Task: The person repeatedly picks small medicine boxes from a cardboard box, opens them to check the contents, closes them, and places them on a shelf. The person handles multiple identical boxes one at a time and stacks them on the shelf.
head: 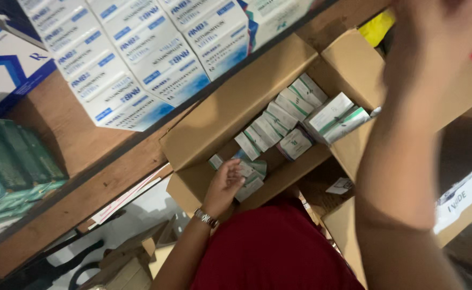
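An open brown cardboard box (230, 113) rests against my red shirt. Inside it runs a row of small white-and-green boxes (279, 121), with two larger ones (335, 118) at the far end. My left hand (224, 183), a metal watch on its wrist, reaches into the near end. Its fingers are curled on a small white-and-green box (251, 177). My right hand (434, 37) is raised high at the top right, blurred, above the box's far flap. Nothing can be made out in it.
A wooden shelf edge (101, 177) runs diagonally. Above it stand rows of white-and-blue cartons (139, 53), a larger blue-and-white carton (5, 64) and dark green packs (10, 156). A second cardboard box with a white label (461, 198) sits at the right, and something yellow (378, 27) behind.
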{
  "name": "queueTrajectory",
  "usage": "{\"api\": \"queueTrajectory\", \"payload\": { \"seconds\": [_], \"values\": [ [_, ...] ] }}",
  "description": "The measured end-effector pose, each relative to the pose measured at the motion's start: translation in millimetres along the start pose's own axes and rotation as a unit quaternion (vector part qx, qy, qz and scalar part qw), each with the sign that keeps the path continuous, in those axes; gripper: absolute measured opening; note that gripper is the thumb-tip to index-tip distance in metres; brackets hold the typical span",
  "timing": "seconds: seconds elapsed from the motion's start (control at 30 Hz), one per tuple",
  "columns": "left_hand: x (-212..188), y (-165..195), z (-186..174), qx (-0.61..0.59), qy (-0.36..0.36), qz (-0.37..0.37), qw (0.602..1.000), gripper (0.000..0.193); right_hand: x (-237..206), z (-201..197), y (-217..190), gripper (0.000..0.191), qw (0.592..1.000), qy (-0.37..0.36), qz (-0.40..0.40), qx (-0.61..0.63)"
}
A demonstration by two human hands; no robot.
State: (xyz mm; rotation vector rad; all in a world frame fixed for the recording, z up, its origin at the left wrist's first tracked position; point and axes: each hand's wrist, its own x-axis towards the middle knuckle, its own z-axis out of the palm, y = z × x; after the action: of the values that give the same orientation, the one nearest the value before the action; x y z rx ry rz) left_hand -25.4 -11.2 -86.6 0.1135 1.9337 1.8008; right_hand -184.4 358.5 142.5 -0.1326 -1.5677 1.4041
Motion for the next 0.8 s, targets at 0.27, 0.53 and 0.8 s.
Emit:
{"api": "queueTrajectory", "payload": {
  "seconds": [0.27, 0.53, 0.8],
  "values": [
    [18, -27, 18, -0.075, 0.005, -0.029, 0.997, 0.046, -282, 15, 144, 0.018, 0.703, 0.038, 0.696, 0.144],
    [-73, -37, -30, -0.005, 0.087, -0.092, 0.992, 0.045, -349, -8, 201, 0.021, 0.524, 0.34, 0.773, 0.111],
    [-116, -51, -52, -0.123, 0.204, -0.169, 0.956, 0.042, -337, -31, 217, 0.038, 0.448, 0.526, 0.693, 0.206]
  ]
}}
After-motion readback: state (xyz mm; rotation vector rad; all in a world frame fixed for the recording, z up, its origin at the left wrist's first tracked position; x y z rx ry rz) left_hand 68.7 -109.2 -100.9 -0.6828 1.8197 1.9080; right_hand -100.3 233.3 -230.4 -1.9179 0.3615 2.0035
